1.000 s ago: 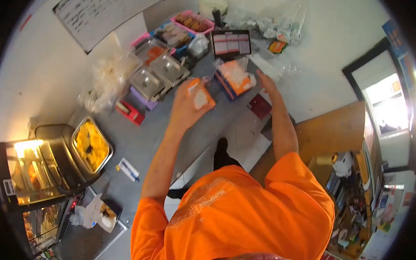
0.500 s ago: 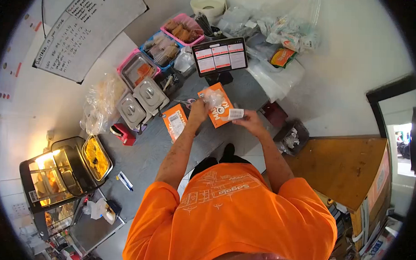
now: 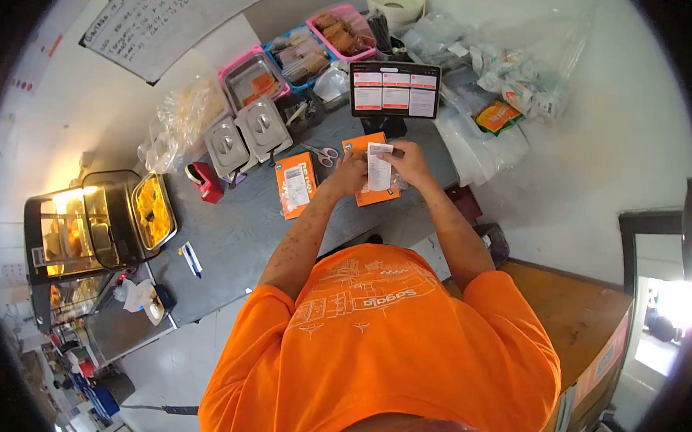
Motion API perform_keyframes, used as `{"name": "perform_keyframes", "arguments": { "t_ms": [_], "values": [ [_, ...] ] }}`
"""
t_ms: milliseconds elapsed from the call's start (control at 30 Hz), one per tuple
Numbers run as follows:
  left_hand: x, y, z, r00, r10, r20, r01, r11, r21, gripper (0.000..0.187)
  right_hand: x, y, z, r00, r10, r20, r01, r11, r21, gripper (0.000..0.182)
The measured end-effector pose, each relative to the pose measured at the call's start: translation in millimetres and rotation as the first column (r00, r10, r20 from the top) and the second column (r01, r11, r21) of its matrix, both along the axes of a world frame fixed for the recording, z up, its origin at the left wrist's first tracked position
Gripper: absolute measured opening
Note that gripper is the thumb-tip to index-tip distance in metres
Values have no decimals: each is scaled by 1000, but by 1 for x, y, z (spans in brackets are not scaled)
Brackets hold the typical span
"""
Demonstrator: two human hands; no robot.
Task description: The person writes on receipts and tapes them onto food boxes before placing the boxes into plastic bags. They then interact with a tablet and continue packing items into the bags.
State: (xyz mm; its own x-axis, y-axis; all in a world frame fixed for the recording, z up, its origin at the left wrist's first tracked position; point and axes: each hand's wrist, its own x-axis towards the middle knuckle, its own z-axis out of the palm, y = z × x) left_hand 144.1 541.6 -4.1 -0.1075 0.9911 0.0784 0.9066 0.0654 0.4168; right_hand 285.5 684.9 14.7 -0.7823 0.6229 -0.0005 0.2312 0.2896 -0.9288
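My right hand point(image 3: 410, 163) pinches the upper right part of a printed paper slip point(image 3: 379, 171). This slip hangs over an orange box point(image 3: 355, 144) lying on the grey table. My left hand point(image 3: 350, 175) is closed at the left side of the slip, on crumpled clear plastic point(image 3: 397, 181) that lies over the box and is partly hidden behind the slip. A second orange box point(image 3: 309, 177), with another printed slip point(image 3: 294, 185) on top, lies to the left. Pink-handled scissors point(image 3: 327, 156) rest between the boxes, further back.
A tablet point(image 3: 394, 90) stands behind the boxes. Lidded metal containers point(image 3: 263, 127), a red tape dispenser point(image 3: 204, 182) and food trays point(image 3: 341, 34) are at the left and back. Plastic bags point(image 3: 470, 144) lie at the right. A lit display case point(image 3: 71, 233) stands far left.
The slip in my right hand has moved left and now hangs lengthwise over the box. Both hands are closer together. The view has shifted, with the tabletop items higher in it.
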Motion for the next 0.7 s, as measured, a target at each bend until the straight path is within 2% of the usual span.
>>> {"name": "perform_keyframes", "arguments": {
  "t_ms": [33,100,167,200,233,267,300,333,367,400,467,500,567,600,667,700],
  "values": [
    [-4,-4,-5,1000,10,-2,-10,1000,0,37,-8,5,-3,997,39,69,-37,999,-32,29],
    [-3,-15,7,973,94,211,-63,987,-149,37,-23,15,-25,987,86,133,-77,995,-69,28],
    [0,-18,17,946,169,277,-114,973,-202,39,-32,18,-44,987,86,134,-105,985,139,27],
    [3,-19,20,910,237,341,-154,955,-255,41,-34,16,-48,986,94,135,-112,984,137,27],
    [8,-20,14,908,244,341,-160,954,-255,41,-35,13,-52,995,40,90,-62,963,261,29],
    [16,-20,8,909,291,299,-304,953,-4,42,-36,9,-52,999,-9,37,-6,926,377,33],
    [20,-23,3,900,345,267,-411,876,251,44,-38,5,-53,999,-4,38,-11,926,376,33],
    [21,-26,-2,897,349,269,-415,875,250,44,-39,1,-53,999,-41,-27,47,939,340,41],
    [22,-28,3,962,262,75,-272,945,182,45,-41,0,-55,993,-79,-91,103,948,300,51],
    [25,-31,7,984,143,-110,-135,987,83,47,-43,0,-57,993,-74,-88,97,949,301,51],
    [32,-41,7,987,148,-59,-145,988,47,46,-51,2,-58,971,-202,-126,227,946,231,63],
    [35,-44,6,989,146,-13,-146,989,12,44,-54,4,-57,972,-199,-126,224,947,232,63],
    [37,-47,2,985,170,-4,-170,985,30,41,-59,7,-56,973,-227,-37,218,962,-164,52],
    [39,-49,-3,981,192,7,-192,980,44,38,-61,8,-57,974,-226,-32,218,962,-165,52],
    [39,-46,-10,978,211,-5,-210,976,54,35,-64,12,-57,994,-92,50,105,913,-395,40],
    [39,-44,-12,973,229,-20,-228,971,67,33,-65,12,-57,994,-92,55,106,914,-392,40]
  ]
}}
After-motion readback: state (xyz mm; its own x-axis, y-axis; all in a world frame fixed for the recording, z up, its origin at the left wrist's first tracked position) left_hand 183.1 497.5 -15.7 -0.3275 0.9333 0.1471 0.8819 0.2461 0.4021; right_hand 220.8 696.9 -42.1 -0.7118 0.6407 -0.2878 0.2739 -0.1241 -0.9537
